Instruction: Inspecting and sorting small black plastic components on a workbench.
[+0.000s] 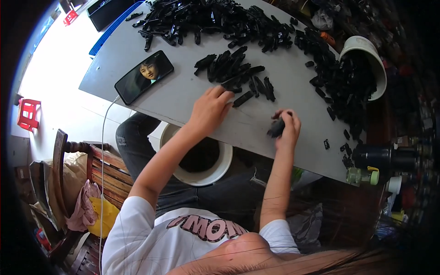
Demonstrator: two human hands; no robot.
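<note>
My left hand (211, 109) is over the table at the near edge of a small pile of black plastic pieces (224, 66). Its fingers are curled, and their tips meet one of these narrow pieces; how firmly they grip it is hard to see. Farther right, my right hand (289, 128) is closed around a black plastic piece (276, 128), held just above the table near its front edge. One loose piece (243, 98) lies right of my left fingertips. The pieces are long, thin and glossy.
A big heap of black pieces (197, 18) covers the table's (183, 105) far side. More spill from a tipped white bucket (378, 68) at right. A phone (144, 77) with a cable lies at left. Below the front edge, a white bucket (224, 165) stands between my legs.
</note>
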